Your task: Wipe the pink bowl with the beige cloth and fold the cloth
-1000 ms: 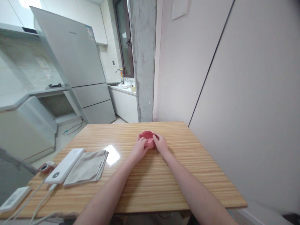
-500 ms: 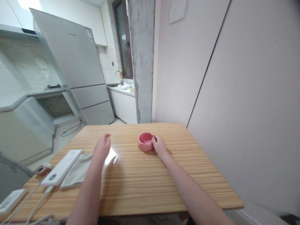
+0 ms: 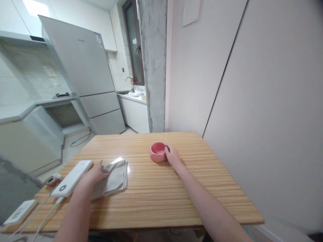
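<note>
A pink ashtray (image 3: 156, 157) with notches in its rim stands upright on the wooden table (image 3: 151, 201). My right hand (image 3: 173, 156) grips its right side, with the fingers at the rim. On the left, a folded grey cloth (image 3: 117, 178) lies flat beside a white power bank (image 3: 73, 178). My left hand (image 3: 95, 173) is over the cloth's left part, thumb and a finger spread apart. That hand hides some of the cloth and sits close to the power bank's right edge.
White cables (image 3: 47, 210) run from the power bank towards the table's near left corner. A white power strip (image 3: 20, 212) and a small reddish-brown object with a dark round face (image 3: 52, 181) lie at the left edge. A wall (image 3: 252, 134) rises on the right.
My left hand has come down and left from above the table onto the cloth. The cloth shows farther right than before. My right hand stays at the ashtray.
</note>
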The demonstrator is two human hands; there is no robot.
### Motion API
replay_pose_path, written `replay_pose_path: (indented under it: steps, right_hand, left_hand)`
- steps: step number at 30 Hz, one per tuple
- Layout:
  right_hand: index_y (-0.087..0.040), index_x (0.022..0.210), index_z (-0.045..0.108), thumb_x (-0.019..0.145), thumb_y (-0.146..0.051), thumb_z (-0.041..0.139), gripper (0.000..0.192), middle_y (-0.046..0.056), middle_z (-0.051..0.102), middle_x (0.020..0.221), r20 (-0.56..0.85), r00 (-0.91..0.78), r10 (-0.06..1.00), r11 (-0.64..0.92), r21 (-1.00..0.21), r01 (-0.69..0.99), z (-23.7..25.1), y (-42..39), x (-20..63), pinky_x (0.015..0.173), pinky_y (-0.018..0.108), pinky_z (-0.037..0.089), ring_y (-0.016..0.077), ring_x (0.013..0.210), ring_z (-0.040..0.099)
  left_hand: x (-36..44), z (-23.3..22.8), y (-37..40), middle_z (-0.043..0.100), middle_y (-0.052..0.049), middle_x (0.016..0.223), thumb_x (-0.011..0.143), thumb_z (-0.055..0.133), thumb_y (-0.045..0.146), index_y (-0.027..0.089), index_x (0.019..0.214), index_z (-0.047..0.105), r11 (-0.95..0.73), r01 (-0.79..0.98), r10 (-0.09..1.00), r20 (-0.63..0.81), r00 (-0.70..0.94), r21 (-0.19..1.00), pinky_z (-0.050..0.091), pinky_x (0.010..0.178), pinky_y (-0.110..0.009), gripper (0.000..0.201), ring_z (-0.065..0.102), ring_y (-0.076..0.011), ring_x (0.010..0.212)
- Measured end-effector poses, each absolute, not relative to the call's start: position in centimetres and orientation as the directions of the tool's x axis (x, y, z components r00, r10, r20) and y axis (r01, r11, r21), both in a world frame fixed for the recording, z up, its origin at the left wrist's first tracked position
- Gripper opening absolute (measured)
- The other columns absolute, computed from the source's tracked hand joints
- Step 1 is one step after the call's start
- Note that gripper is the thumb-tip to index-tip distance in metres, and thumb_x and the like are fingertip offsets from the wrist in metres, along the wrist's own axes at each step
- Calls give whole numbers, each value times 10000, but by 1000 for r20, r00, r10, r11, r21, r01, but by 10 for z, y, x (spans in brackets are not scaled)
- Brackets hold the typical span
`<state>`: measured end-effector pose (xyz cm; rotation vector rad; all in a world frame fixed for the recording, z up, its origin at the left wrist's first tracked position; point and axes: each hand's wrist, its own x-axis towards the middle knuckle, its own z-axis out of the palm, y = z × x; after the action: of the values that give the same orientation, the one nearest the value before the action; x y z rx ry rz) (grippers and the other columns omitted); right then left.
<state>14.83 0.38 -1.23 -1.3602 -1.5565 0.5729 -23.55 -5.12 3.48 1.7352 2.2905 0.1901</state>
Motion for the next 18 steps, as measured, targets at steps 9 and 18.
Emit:
replay_pose_path:
  steps: [9,18]
  right_hand:
    - [-200,1412,356,699,-412,729,832,134,447,1416,563,-46,825,537,-756,375,25,-25,140,1098,439,317,253,1308,411]
    - [-175,972,685,737,-348,630,297,51,730,936,115,-173,978,121,-992,20,38,-31,138,746,332,535,236,867,674]
  left_hand:
    - [-119,98,-60,641,-53,1099,714,562,238,269,1460,274,-274,795,960,99,264,541,467,889,-334,800,627,-214,985]
    - [-31,122,-32,571,-86,1138,802,555,242,214,1261,515,-540,690,787,579,213,482,450,939,-367,462,581,-212,1028]
